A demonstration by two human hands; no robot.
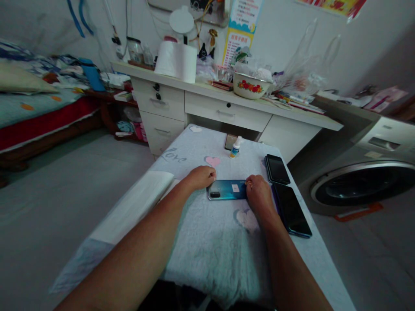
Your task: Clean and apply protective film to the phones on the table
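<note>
A blue smartphone (227, 190) lies back side up on the cloth-covered table (207, 242), its camera block at the left end and a small pale sticker near the middle. My left hand (201, 177) is closed at the phone's far left corner, fingertips curled out of sight. Around the right end of the phone, my right hand (258, 193) is closed with its fingers bent over the edge. A small white spray bottle (235, 147) with a blue and orange label stands beyond the phone, beside a flat dark-edged item (230, 141).
Right of my right hand lie a dark phone (277, 169) and a larger black-screened device (293, 211). White paper sheets (139, 203) cover the table's left side. Behind stands a white desk (214, 110) with a flowered bowl (251, 85); a washing machine (363, 160) is at right.
</note>
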